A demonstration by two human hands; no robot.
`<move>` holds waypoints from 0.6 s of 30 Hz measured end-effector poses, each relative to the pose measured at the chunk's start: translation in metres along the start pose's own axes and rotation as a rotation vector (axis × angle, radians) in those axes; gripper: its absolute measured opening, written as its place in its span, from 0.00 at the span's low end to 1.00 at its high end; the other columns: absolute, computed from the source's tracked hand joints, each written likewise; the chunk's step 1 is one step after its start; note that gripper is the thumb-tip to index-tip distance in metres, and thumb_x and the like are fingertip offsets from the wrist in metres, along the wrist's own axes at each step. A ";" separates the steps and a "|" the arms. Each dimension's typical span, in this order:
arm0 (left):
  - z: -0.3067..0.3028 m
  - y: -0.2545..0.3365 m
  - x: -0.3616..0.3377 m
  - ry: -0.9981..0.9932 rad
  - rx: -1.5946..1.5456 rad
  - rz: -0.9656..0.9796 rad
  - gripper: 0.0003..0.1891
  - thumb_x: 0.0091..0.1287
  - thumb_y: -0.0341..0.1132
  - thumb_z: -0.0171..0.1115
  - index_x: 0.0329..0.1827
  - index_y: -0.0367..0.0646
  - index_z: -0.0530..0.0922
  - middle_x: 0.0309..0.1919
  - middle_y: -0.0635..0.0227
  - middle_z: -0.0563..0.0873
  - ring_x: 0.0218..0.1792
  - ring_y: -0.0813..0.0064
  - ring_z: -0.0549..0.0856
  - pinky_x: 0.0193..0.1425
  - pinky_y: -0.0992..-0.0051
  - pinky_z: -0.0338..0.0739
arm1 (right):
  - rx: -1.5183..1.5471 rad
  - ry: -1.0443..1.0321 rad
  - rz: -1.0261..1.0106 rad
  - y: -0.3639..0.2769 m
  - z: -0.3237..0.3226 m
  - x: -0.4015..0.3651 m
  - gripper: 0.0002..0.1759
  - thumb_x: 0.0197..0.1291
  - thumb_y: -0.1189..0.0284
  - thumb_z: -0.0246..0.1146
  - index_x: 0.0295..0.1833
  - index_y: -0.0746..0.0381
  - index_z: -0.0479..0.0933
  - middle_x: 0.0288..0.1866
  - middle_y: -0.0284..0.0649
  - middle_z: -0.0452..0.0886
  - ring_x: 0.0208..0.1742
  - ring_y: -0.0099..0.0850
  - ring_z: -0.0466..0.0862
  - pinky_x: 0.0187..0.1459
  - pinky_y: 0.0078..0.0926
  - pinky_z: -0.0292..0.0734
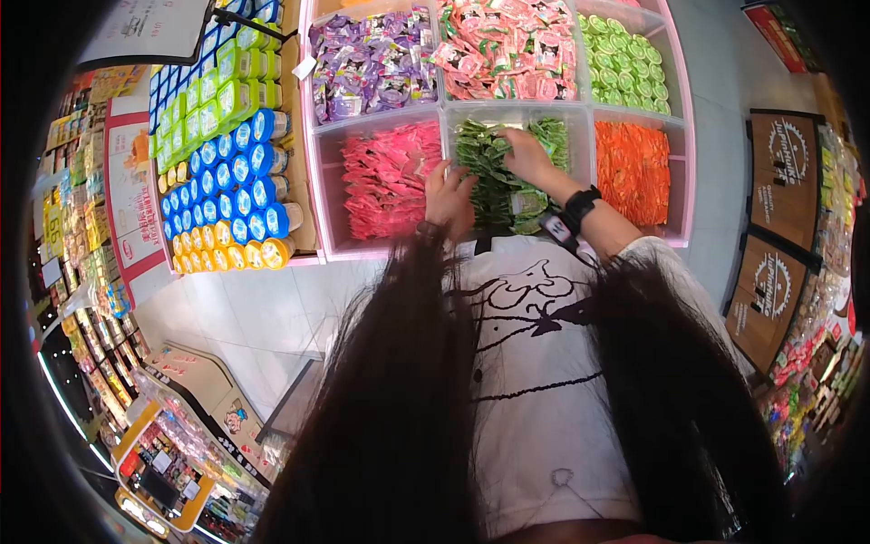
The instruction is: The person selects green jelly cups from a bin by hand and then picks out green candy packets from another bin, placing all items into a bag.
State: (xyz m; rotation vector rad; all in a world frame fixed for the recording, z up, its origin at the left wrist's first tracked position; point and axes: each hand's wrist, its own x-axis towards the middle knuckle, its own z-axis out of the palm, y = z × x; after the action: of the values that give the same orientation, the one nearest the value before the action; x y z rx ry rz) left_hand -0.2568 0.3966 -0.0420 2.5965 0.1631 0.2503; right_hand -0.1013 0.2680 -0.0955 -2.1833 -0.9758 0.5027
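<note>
Both hands are over the middle front compartment of a divided clear bin with pink edges point(686, 181). Green packets point(489, 190) fill that compartment. My left hand point(449, 195) is at its left divider, fingers apart, beside the pink packets point(385, 177). At the upper part of the green packets is my right hand point(527, 156), its fingers bent down onto them; whether it grips one is too small to tell. A black band is on the right wrist. Orange-red packets point(632, 172) lie in the compartment to the right.
Behind are compartments of purple packets point(372, 63), pink-and-white packets point(507, 45) and round green cups point(625, 68). Stacked blue-lidded tubs point(240, 172) stand on the left. Brown boxes point(784, 181) are at the right, near packed shelves. Long dark hair hangs in front.
</note>
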 end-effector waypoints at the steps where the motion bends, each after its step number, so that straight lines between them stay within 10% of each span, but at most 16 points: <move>1: 0.002 -0.001 0.000 0.010 0.000 0.007 0.21 0.36 0.21 0.51 0.38 0.44 0.76 0.44 0.63 0.73 0.55 0.52 0.62 0.57 0.58 0.59 | -0.065 -0.165 0.057 -0.009 -0.009 -0.011 0.22 0.42 0.73 0.58 0.47 0.64 0.68 0.46 0.50 0.72 0.46 0.44 0.73 0.47 0.34 0.68; 5: 0.004 -0.002 -0.001 0.034 -0.008 0.012 0.19 0.36 0.20 0.51 0.35 0.43 0.77 0.44 0.63 0.74 0.55 0.52 0.63 0.56 0.58 0.59 | -0.237 -0.077 -0.250 -0.007 -0.002 -0.047 0.23 0.40 0.69 0.62 0.45 0.64 0.70 0.44 0.48 0.72 0.43 0.44 0.74 0.45 0.35 0.69; 14: -0.005 0.005 -0.002 0.045 0.067 0.061 0.17 0.37 0.21 0.53 0.34 0.43 0.77 0.42 0.64 0.74 0.54 0.54 0.63 0.53 0.56 0.60 | -0.140 -0.018 0.099 0.016 -0.012 -0.047 0.05 0.48 0.73 0.55 0.27 0.63 0.73 0.28 0.43 0.75 0.29 0.40 0.77 0.33 0.33 0.74; 18: -0.003 0.009 0.004 0.117 -0.010 0.100 0.15 0.39 0.23 0.56 0.34 0.41 0.75 0.39 0.62 0.74 0.47 0.58 0.70 0.48 0.61 0.65 | 0.855 0.036 0.574 0.005 -0.033 -0.055 0.07 0.54 0.71 0.53 0.35 0.64 0.70 0.27 0.39 0.75 0.27 0.32 0.78 0.27 0.26 0.76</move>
State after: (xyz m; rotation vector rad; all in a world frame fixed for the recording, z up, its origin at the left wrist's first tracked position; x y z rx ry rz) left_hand -0.2529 0.3913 -0.0345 2.5844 0.0726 0.4379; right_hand -0.1149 0.2091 -0.0729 -1.6201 -0.0259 0.9315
